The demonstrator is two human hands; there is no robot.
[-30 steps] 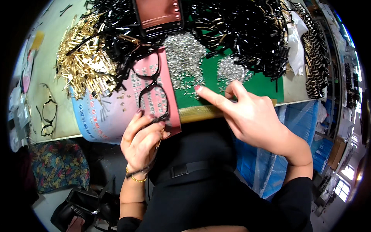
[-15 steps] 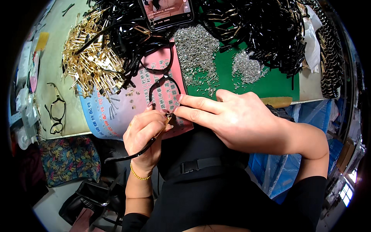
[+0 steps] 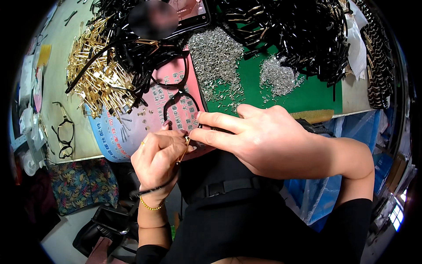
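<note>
Both hands meet over the table's near edge at a black eyeglass frame (image 3: pixel 167 105), its rim standing up between them. My left hand (image 3: pixel 154 160) is closed on a black temple arm (image 3: pixel 160 188) with a gold-coloured end, pinching that end against the frame's hinge corner. The rest of the temple runs back under the palm toward the wrist. My right hand (image 3: pixel 268 136) grips the frame's other side, fingers reaching left and thumb hidden. Whether a screw sits in the hinge is too small to tell. Another black frame (image 3: pixel 187 66) lies just beyond.
A pink-and-blue printed sheet (image 3: pixel 143 132) lies under the work. Gold-coloured parts (image 3: pixel 94 66) are heaped left, silver pieces (image 3: pixel 215 57) in the middle on a green mat (image 3: pixel 318 99), black temples (image 3: pixel 303 39) behind. A phone (image 3: pixel 189 26) stands at the back; assembled glasses (image 3: pixel 66 132) lie far left.
My left hand has turned at the wrist and shifted slightly left and down, swinging the temple's free end in under the palm. My right hand has moved slightly left with the frame.
</note>
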